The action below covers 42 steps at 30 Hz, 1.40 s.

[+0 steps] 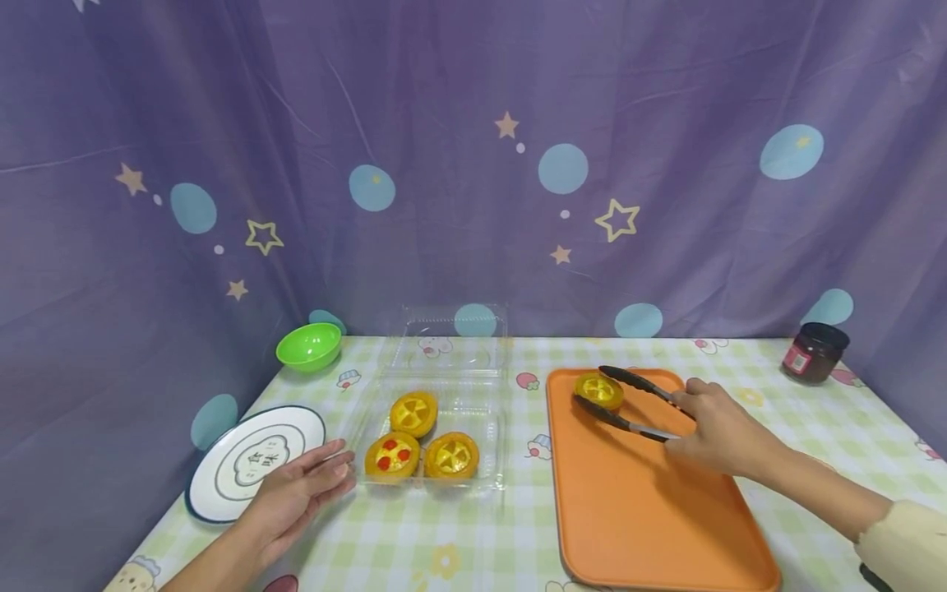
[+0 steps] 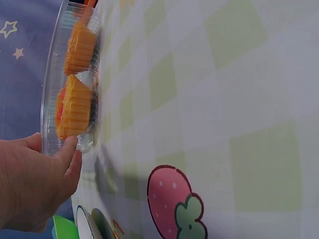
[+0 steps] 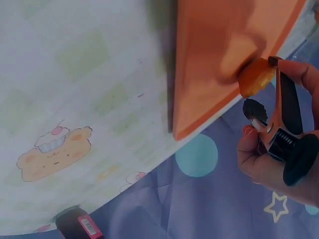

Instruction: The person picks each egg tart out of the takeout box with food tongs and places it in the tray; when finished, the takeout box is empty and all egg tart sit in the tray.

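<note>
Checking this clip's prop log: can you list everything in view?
Tarts: three, golden yellow, one red-spotted, in the container
Container: one, clear, lid open, table centre
Tart: one, golden yellow, tray's far end
Tray: one, orange, right
Tongs: one pair, black and silver, over tray
Plate: one, white, dark-rimmed, left
Bowl: one, green, far left
Jar: one, dark, black-lidded, far right
Tablecloth: one, green-white checked, underneath
Curtain: one, purple, behind
Left hand: one, beside container
Right hand: one, cream sleeve, holding tongs

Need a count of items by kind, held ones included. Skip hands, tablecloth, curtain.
Tarts: 4
Clear box: 1
Orange tray: 1
Tongs: 1
Plate: 1
Green bowl: 1
Dark jar: 1
Total: 10
</note>
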Each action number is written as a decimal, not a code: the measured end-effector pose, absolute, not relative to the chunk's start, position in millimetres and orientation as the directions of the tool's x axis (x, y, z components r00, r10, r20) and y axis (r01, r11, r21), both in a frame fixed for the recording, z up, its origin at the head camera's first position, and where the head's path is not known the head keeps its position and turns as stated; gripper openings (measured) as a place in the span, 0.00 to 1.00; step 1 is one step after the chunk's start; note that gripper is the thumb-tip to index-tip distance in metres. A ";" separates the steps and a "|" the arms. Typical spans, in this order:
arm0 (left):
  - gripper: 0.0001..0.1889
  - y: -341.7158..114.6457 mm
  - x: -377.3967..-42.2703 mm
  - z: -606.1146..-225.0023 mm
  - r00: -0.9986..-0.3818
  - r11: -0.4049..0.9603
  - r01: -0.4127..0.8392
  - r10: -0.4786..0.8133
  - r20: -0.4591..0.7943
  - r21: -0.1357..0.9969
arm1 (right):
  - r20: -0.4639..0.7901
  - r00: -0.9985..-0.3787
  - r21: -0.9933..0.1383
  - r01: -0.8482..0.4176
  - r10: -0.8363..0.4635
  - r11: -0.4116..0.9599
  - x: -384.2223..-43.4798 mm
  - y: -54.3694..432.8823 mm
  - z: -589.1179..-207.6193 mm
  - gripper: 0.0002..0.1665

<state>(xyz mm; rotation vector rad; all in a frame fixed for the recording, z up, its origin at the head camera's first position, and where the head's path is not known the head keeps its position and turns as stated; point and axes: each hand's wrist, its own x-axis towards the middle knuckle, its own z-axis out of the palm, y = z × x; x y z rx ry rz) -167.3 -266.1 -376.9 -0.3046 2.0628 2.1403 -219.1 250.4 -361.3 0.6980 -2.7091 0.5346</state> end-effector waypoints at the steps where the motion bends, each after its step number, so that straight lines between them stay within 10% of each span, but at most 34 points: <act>1: 0.34 -266.3 -167.2 -376.8 -0.968 -0.040 -0.248 -0.027 -0.249 0.968 | 0.359 -0.844 -0.284 -0.506 -0.399 0.814 -218.7 250.3 -359.2 0.20; 16: 0.33 -265.1 -165.1 -374.4 -0.968 -0.024 -0.249 -0.028 -0.249 0.968 | 0.325 -0.868 -0.328 -0.476 -0.376 0.816 -215.1 245.0 -330.3 0.39; 42: 0.33 -264.5 -165.5 -375.3 -0.971 -0.028 -0.237 -0.017 -0.237 0.971 | 0.274 -0.796 -0.353 -0.606 -0.540 0.713 -210.1 186.4 -319.9 0.31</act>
